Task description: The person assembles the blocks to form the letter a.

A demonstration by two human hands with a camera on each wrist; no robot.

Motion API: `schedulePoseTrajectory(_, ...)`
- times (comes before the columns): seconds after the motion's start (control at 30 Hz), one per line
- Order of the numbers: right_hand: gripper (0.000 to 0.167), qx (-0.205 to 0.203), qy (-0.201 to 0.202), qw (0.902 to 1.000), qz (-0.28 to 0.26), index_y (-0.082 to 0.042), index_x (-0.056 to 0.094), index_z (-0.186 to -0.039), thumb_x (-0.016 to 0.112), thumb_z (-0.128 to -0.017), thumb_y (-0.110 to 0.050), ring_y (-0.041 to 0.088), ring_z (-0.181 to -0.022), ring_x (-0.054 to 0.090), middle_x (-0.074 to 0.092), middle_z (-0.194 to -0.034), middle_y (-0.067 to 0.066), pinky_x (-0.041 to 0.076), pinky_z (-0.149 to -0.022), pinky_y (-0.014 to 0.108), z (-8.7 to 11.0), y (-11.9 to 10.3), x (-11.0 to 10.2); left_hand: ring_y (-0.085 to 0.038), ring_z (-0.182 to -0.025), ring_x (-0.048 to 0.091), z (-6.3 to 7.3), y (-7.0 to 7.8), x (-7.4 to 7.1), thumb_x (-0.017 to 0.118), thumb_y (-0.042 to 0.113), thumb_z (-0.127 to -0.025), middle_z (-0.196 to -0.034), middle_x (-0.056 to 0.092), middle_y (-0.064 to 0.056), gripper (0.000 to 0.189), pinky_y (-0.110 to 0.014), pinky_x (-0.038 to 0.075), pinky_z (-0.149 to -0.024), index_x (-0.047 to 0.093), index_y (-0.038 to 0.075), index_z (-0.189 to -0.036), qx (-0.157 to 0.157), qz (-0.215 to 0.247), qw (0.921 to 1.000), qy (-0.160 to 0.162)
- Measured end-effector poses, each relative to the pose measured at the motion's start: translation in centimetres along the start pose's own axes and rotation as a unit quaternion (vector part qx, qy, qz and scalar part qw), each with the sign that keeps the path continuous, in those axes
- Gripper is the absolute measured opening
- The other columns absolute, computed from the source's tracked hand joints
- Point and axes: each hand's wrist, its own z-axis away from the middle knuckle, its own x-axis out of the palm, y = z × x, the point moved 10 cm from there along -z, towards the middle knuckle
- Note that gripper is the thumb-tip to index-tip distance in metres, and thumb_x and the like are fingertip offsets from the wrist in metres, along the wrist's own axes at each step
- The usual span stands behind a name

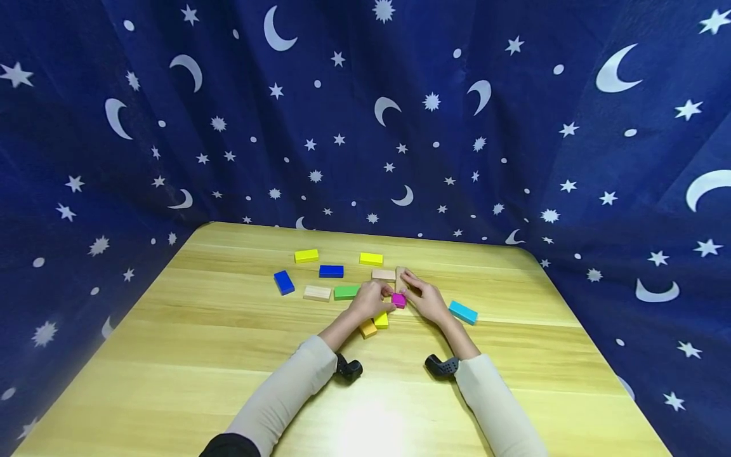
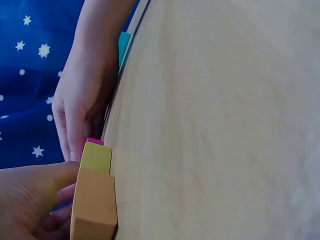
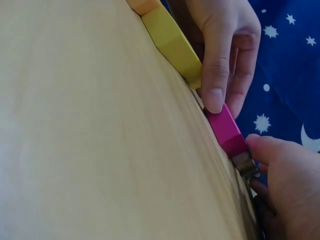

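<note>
One magenta block [image 1: 398, 300], right in the thick of it: small, smooth, crisp-edged, a vivid plain pink on its flat faces! It's down at the pale wooden surface [image 1: 394, 355], just on the near side of a tan block [image 1: 400, 283]. Here's the left hand [image 1: 370, 301], fingers pinching the magenta end, thumb over its face. Across from it, the right hand [image 1: 427, 301], fingers narrow beside both blocks; gripping or merely touching, I can't tell.

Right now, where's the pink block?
In the head view, the pink block sits just right of centre, between the left hand and the right hand, at the near end of a tan block.
</note>
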Motion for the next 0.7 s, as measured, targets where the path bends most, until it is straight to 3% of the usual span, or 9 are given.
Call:
schedulePoseTrajectory(0.13,0.043,-0.002,-0.005,1.0,-0.002,-0.006,0.053,-0.13,0.059,-0.091,-0.022,0.032,-0.126,0.039,0.043,-0.139,0.007,0.029,-0.103,0.048,-0.2,0.0,0.1,-0.016,-0.083,0.06,0.0,0.0,0.0,0.081,0.02,-0.071,-0.092,0.065,-0.006,0.037,-0.021,0.049,-0.072,0.068,0.002,-0.101,-0.006,-0.004,1.0,0.001)
schedulePoseTrajectory(0.3,0.051,-0.018,-0.039,0.9991,-0.002,-0.006,0.047,-0.135,0.058,-0.091,-0.03,0.033,-0.128,0.035,0.037,-0.143,0.006,0.03,-0.103,0.048,0.2,-0.2,0.5,-0.017,-0.089,0.059,-0.1,0.0,0.2,0.08,0.023,-0.072,-0.095,0.067,-0.006,0.038,-0.025,0.049,-0.077,0.07,0.003,-0.103,0.0,-0.017,0.9998,0.003)
schedulePoseTrajectory(0.7,0.054,-0.042,-0.094,0.9944,0.026,-0.009,0.038,-0.141,0.054,-0.094,-0.03,0.037,-0.129,0.031,0.027,-0.149,0.007,0.029,-0.101,0.053,1.2,-0.7,0.9,-0.012,-0.083,0.055,-0.3,-0.5,0.6,0.08,0.028,-0.072,-0.091,0.065,-0.003,0.039,-0.024,0.047,-0.073,0.071,0.006,-0.102,-0.012,-0.016,0.9998,0.002)
